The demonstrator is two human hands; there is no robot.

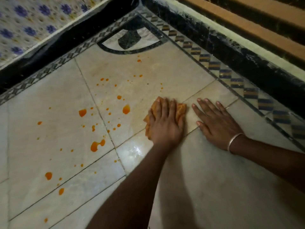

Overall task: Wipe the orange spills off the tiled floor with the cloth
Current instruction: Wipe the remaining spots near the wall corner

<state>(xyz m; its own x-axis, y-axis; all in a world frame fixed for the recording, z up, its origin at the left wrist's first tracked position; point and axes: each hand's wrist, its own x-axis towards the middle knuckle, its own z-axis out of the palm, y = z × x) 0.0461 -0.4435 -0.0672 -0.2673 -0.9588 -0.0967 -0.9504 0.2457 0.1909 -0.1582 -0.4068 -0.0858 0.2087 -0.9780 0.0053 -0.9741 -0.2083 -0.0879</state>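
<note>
the left hand point(165, 123) lay flat, fingers spread, pressing the cloth point(180, 109) to the floor point(214, 187) right of the spills point(97, 145). the right hand point(216, 119) lay open and empty, bracing. best, i judged, to sweep leftward with firm, overlapping strokes, folding the cloth once soaked.

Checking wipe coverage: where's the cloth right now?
Head view, centre: the cloth lies flat on the floor under the left hand, just left of the right hand and right of the orange spills.

left hand point(165, 123) pressed flat, right hand point(216, 123) splayed
</note>
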